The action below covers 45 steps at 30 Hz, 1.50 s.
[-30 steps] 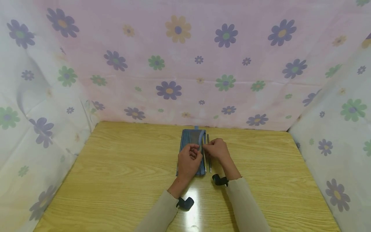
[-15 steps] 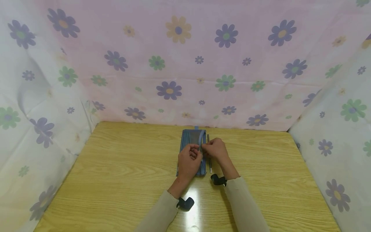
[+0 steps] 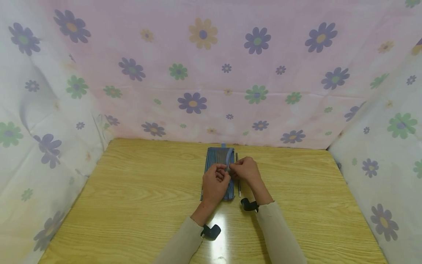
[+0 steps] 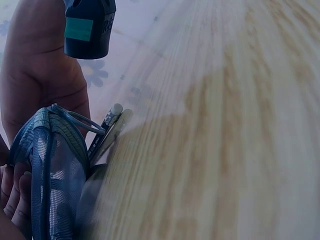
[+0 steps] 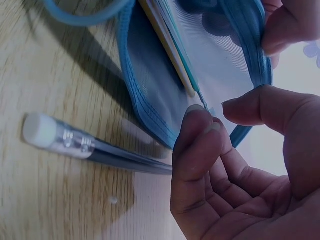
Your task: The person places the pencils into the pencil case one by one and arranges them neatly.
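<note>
A blue mesh pencil case [image 3: 217,154] stands with its zip mouth open at the table's middle back. My left hand [image 3: 213,185] pinches the edge of that mouth. In the right wrist view, my right hand [image 5: 240,165] is at the opening, thumb and forefinger apart. Just beyond its fingertips, a yellow pencil [image 5: 172,52] and a thin teal stick [image 5: 182,50] lie inside the case. On the table beside the case rests a dark pencil [image 5: 107,152] with a white eraser. Fingers hide the lower part of the mouth.
The wooden table [image 3: 141,198] meets flowered cloth [image 3: 171,88] at the back and sides. Black wrist cameras [image 3: 211,231] stick out from both wrists. A blue loop [image 5: 90,17] hangs off the case, and a small white speck [image 5: 113,200] lies near the dark pencil.
The yellow pencil, earlier upright by my right hand at the case's right side, has slid inside and out of the head view. My right hand shifted slightly left; my left hand stayed put.
</note>
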Each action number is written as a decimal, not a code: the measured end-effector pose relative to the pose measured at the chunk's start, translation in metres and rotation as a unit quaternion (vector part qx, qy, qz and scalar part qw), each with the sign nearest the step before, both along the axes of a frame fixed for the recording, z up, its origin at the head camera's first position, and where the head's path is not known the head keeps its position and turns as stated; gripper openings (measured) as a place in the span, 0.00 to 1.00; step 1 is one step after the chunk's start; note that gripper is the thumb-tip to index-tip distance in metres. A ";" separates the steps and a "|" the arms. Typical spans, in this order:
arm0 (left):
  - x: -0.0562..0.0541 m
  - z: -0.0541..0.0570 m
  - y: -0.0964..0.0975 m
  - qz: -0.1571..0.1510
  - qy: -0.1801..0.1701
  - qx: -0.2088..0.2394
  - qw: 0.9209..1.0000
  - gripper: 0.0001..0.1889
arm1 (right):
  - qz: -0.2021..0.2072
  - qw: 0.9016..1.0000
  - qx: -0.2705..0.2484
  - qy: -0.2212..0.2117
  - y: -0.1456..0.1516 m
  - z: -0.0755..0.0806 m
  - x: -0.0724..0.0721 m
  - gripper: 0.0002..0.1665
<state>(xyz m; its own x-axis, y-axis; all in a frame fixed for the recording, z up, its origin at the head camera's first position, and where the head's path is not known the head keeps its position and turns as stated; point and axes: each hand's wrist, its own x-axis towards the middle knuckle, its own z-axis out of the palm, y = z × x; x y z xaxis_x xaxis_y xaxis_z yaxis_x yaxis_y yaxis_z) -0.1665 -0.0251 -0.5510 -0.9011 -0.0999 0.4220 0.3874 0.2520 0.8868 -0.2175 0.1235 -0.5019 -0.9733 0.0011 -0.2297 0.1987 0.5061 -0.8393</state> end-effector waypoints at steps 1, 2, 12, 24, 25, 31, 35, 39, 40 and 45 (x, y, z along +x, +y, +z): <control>0.000 0.000 0.000 0.000 -0.002 -0.001 1.000 0.10 | 0.000 1.000 0.001 0.003 0.000 0.000 0.000 0.14; 0.000 0.000 0.000 -0.001 -0.004 -0.001 1.000 0.10 | 0.000 1.000 0.002 0.005 0.001 0.000 0.000 0.14; -0.001 -0.002 0.000 -0.003 0.011 0.003 1.000 0.11 | 0.010 0.997 0.063 0.045 0.012 -0.001 -0.001 0.12; -0.001 -0.001 0.000 -0.012 -0.012 0.004 1.000 0.10 | 0.015 0.988 0.141 0.059 0.018 -0.001 -0.006 0.15; -0.001 -0.001 0.000 -0.012 -0.011 0.004 1.000 0.10 | 0.014 0.987 0.147 0.059 0.018 -0.002 -0.007 0.16; 0.001 0.000 0.001 -0.007 0.000 0.002 1.000 0.10 | 0.016 0.983 0.174 0.056 0.015 -0.002 -0.010 0.20; 0.001 0.001 0.001 -0.006 0.000 0.001 1.000 0.10 | 0.017 0.981 0.190 0.043 0.014 -0.002 -0.014 0.22; 0.001 0.000 0.002 -0.004 0.005 -0.002 1.000 0.10 | 0.014 0.980 0.200 0.023 0.013 -0.002 -0.017 0.26; 0.001 0.000 0.002 -0.003 0.006 -0.003 1.000 0.10 | 0.014 0.979 0.200 0.019 0.013 -0.002 -0.017 0.27; 0.000 -0.002 0.001 -0.003 0.007 0.001 1.000 0.10 | 0.010 0.980 0.200 0.006 0.012 -0.002 -0.019 0.30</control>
